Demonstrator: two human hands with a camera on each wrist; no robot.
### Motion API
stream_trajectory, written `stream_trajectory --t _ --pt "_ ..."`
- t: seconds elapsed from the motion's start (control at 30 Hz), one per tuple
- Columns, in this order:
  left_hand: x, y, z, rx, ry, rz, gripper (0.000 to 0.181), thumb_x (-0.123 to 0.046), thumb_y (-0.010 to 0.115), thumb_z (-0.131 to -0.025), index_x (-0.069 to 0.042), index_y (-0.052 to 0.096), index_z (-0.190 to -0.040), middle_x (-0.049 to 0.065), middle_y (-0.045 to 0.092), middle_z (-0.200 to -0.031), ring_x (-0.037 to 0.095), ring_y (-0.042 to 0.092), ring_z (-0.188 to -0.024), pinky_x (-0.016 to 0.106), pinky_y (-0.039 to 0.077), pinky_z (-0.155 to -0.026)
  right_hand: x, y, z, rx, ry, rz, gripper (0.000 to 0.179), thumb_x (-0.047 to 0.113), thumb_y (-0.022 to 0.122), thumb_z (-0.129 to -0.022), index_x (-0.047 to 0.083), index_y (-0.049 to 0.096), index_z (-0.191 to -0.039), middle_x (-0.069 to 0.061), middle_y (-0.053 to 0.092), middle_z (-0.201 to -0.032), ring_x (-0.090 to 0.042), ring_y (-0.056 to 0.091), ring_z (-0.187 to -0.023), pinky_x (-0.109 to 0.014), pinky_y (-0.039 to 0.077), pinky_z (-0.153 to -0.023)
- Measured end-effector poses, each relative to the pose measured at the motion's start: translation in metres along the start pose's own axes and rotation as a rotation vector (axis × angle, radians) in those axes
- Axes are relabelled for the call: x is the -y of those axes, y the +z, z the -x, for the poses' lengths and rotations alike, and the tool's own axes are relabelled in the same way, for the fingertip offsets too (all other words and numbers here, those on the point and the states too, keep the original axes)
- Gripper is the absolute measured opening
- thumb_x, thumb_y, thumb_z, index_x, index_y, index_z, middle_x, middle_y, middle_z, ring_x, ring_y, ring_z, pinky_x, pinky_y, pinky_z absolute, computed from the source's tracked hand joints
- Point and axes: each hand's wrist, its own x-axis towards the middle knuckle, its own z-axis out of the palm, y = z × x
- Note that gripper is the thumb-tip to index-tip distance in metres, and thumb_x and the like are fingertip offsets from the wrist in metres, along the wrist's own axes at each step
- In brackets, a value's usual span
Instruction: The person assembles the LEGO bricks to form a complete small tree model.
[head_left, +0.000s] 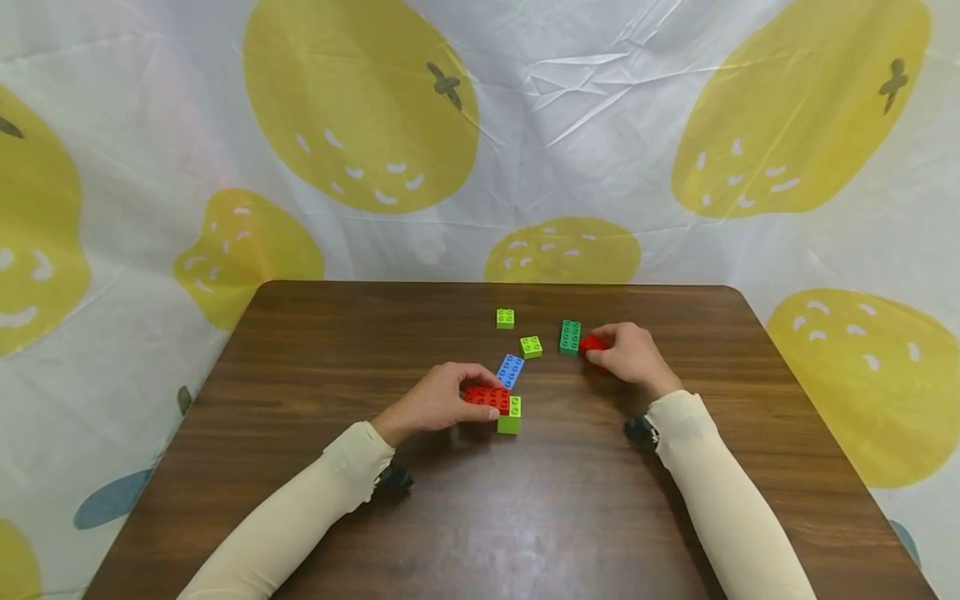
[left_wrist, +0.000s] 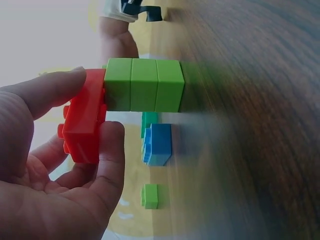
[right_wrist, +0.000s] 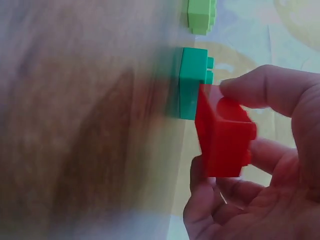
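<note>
Leftmost, the left hand [head_left: 442, 396] is closing its narrow grip on a red brick [head_left: 486, 395], whose long axis is running sideways over a three-high lime stack [head_left: 508, 425] and jutting out leftward. Farther right, the right hand [head_left: 633, 357] is gripping a second red brick [head_left: 592, 342] just beside the green brick [head_left: 570, 337]; from that grip the stack is lying leftward, well apart. I'm counting two reds, one stack, one blue brick [head_left: 510, 372], two loose lime bricks [head_left: 531, 347], one green and one tabletop [head_left: 480, 517].
</note>
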Motion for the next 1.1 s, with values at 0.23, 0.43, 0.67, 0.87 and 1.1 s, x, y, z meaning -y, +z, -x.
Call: stream_trajectory --t 0.23,0.43,0.67,0.87,1.1 --pt "0.001 -0.001 -0.001 0.004 0.009 0.010 0.035 -0.034 0.086 -0.089 -0.026 0.076 -0.121 -0.005 0.072 -0.114 0.019 0.061 -0.102 0.036 0.053 -0.089 0.009 0.002 0.006 -0.056 -0.089 0.002 0.045 0.024 0.073 -0.094 0.001 0.071 -0.132 -0.022 0.070 -0.120 -0.035 0.063 -0.102 -0.046 0.051 -0.089" --pt "0.002 -0.002 -0.001 -0.004 0.007 -0.004 0.035 -0.036 0.086 -0.089 -0.026 0.076 -0.122 -0.005 0.072 -0.114 0.019 0.061 -0.102 0.036 0.053 -0.090 0.019 0.007 0.012 -0.097 -0.192 -0.017 0.040 0.019 0.077 -0.091 0.000 0.075 -0.126 -0.017 0.071 -0.107 -0.028 0.063 -0.090 -0.038 0.050 -0.080" --pt "0.002 -0.001 -0.001 -0.008 0.004 0.000 0.034 -0.036 0.085 -0.090 -0.026 0.076 -0.121 -0.006 0.073 -0.113 0.018 0.061 -0.101 0.036 0.054 -0.089 0.032 0.012 0.022 -0.085 -0.244 -0.088 0.037 0.012 0.079 -0.087 0.004 0.078 -0.123 -0.010 0.071 -0.103 -0.024 0.064 -0.089 -0.036 0.052 -0.078" --pt "0.003 -0.001 -0.001 -0.008 0.003 0.001 0.034 -0.037 0.085 -0.090 -0.026 0.077 -0.121 -0.006 0.073 -0.113 0.018 0.061 -0.102 0.036 0.054 -0.090 0.047 0.014 0.032 -0.045 -0.273 -0.102 0.038 0.013 0.079 -0.088 0.007 0.077 -0.126 -0.006 0.072 -0.104 -0.023 0.063 -0.087 -0.035 0.054 -0.076" --pt "0.004 -0.002 -0.002 -0.010 0.003 0.002 0.035 -0.038 0.085 -0.090 -0.025 0.077 -0.121 -0.005 0.074 -0.113 0.018 0.062 -0.102 0.036 0.054 -0.090 0.065 0.014 0.042 -0.023 -0.357 -0.090 0.041 0.012 0.078 -0.087 0.007 0.076 -0.127 -0.004 0.071 -0.105 -0.019 0.061 -0.084 -0.032 0.055 -0.071"
